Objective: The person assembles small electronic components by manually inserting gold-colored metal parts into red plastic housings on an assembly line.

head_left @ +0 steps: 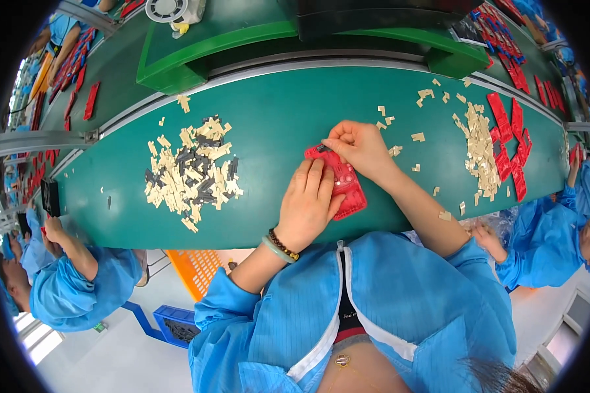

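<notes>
Red part: one flat red plastic piece (343, 183) lies on the green belt (275, 111), at the near edge, straight ahead of the person.
Head view, left hand: left hand (306, 206) lies palm down on the red piece's near left side, fingers (314, 175) straight and together, pressing it flat rather than curled round it.
Head view, right hand: right hand (360, 149) sits at the piece's far end, fingertips pinched together on its top left corner; whether a small part is between them cannot be told.
Wrist: two bracelets (280, 247) on the left wrist, one beaded, one pale green.
Small parts, left: one heap of cream and dark chips (191, 171), too many to count.
Small parts, right: one cream heap (480, 149), just beside a cluster of red pieces (511, 147), roughly eight.
Neighbours: two other people in blue sleeves, one at each side (72, 281) (537, 242).
</notes>
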The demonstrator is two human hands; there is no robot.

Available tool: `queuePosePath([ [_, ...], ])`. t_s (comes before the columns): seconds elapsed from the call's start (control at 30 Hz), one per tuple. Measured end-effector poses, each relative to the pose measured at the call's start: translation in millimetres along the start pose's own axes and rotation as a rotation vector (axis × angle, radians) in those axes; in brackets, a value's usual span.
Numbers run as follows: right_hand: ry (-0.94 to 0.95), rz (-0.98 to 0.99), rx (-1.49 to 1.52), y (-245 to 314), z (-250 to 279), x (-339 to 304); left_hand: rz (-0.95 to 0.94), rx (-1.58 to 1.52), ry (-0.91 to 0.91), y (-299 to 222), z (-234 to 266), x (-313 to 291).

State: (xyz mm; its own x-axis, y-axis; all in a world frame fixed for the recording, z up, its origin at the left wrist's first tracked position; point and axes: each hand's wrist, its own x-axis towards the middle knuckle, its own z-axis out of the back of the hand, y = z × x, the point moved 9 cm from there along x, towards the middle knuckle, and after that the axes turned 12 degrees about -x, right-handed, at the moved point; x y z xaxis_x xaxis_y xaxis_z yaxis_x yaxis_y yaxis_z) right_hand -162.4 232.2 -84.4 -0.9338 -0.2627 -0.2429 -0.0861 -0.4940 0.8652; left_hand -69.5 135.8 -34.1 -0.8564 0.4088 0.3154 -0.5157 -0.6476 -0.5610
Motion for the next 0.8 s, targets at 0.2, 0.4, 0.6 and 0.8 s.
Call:
queuePosePath([
  [0.2, -0.064, 0.031, -0.059, 5, 1, -2, 0.029, -0.045, 0.006, 3, 3, -1],
  [0.4, -0.078, 0.020, -0.114, 4, -2, -11, 0.034, -0.114, 0.005, 4, 0, -6],
  [0.6, -0.218, 0.226, -0.522, 31, 14, -27, 0.020, -0.141, 0.082, 7, 4, 9],
  [0.8, -0.365, 0.521, -0.794, 39, 28, -38, -0.015, -0.067, 0.040, 8, 6, 22],
])
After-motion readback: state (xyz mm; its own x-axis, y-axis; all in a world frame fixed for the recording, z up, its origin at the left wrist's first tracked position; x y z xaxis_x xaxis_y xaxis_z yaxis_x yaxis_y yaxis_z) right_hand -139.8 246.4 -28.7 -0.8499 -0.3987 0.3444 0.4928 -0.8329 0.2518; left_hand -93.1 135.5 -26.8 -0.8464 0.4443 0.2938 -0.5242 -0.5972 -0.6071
